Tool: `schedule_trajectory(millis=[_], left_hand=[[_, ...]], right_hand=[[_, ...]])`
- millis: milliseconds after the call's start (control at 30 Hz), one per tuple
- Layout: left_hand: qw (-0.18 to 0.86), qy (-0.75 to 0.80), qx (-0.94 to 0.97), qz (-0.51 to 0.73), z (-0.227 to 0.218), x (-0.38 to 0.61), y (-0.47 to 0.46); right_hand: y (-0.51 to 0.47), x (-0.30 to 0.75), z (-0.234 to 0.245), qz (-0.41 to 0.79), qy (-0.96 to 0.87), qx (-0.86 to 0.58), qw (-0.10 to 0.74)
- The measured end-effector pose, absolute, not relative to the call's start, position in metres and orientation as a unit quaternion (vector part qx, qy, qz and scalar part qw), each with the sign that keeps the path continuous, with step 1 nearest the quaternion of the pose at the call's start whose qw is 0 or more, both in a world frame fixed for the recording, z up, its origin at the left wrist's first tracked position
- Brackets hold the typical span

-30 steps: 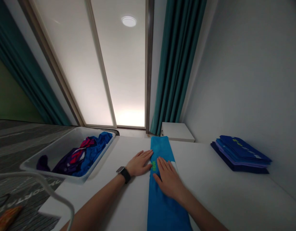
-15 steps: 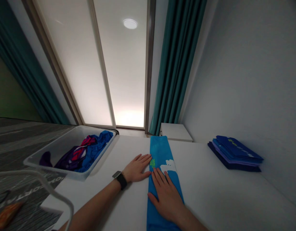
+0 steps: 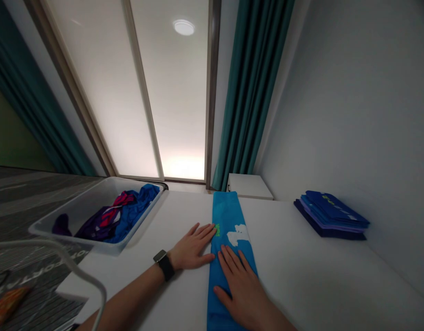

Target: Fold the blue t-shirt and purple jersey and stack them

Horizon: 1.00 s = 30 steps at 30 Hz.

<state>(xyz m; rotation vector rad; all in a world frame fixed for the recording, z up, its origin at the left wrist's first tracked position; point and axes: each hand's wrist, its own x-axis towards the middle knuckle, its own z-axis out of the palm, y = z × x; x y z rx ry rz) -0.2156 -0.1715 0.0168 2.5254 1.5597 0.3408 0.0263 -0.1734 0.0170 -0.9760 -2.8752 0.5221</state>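
A bright blue garment (image 3: 228,209) with a white and a green print lies folded into a long narrow strip on the white table (image 3: 284,276). My left hand (image 3: 193,248), with a black watch on the wrist, rests flat at the strip's left edge, fingertips touching the cloth near the green print. Lower down, my right hand (image 3: 241,287) is spread flat on top of the cloth, just below the white print. Neither hand grips anything. The near end of the strip runs out of view at the bottom.
To the left stands a clear plastic bin (image 3: 118,248) holding crumpled purple, pink and blue clothes (image 3: 139,202). A stack of folded blue and purple garments (image 3: 332,216) sits at the right by the wall. A pale curved tube (image 3: 77,269) crosses the lower left; a white cabinet (image 3: 249,185) stands behind the table.
My right hand has slid slightly down the cloth toward me, showing more of the white print. My left hand stays at the left edge. The view has shifted a little.
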Motion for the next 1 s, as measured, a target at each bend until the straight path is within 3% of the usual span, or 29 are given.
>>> schedule_trajectory(millis=[533, 1000], left_hand=[[0.071, 0.521, 0.844, 0.109, 0.014, -0.221, -0.153], [0.022, 0.499, 0.857, 0.128, 0.023, -0.193, -0.192]], right_hand=[[-0.164, 0.016, 0.022, 0.163, -0.932, -0.322, 0.025], [-0.164, 0.033, 0.025, 0.192, -0.932, -0.304, 0.04]])
